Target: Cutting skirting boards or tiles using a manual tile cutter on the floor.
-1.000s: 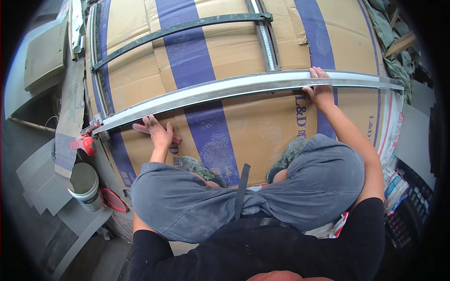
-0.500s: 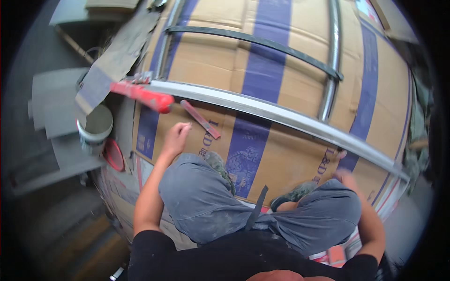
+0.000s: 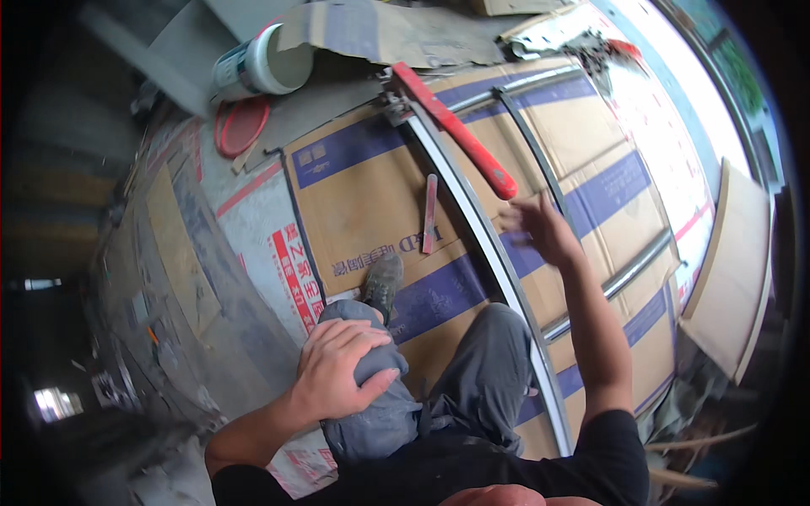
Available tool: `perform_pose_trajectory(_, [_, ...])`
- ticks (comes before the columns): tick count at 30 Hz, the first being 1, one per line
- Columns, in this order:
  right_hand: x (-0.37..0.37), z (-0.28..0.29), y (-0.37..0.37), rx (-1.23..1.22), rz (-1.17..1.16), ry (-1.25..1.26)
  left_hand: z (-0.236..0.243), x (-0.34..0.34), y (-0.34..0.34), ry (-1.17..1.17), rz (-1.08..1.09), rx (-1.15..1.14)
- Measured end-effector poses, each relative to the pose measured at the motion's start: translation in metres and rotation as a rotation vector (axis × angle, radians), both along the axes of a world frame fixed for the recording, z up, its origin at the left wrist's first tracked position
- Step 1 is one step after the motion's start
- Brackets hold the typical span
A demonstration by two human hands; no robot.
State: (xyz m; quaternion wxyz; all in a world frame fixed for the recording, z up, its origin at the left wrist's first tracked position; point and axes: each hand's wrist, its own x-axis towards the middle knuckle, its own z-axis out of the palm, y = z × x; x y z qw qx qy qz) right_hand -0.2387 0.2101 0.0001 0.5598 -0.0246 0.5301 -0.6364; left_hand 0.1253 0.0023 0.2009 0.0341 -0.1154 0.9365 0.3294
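Head view: left hand has its grip draped loosely over the knee. Right hand is kinda blurry, grip partway spread, looks empty, just beside the tip of the red handle, next to the rail on the cardboard.

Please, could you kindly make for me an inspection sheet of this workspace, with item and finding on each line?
Surface: cardboard, brown with purple bands.
Job's things: rail lies across the cardboard; red handle at its far end; red stick lies left of the rail.
Clutter: bucket and red ring, upper left of the cardboard.
Hands: left hand rests on the knee; right hand, blurred, is open near the red handle; contact unclear.
Cables: nothing seen.
Surroundings: board at right; dim area at left.
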Motion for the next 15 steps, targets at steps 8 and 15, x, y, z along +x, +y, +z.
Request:
perform_pose_trajectory(8, [-0.088,-0.004,-0.213,0.423,0.42,0.792,-0.007,0.099,0.047,0.188,0.356,-0.071])
perform_pose_trajectory(15, [-0.023,-0.049,-0.104,0.387,0.588,1.1,-0.014,0.108,0.049,0.236,0.412,-0.043])
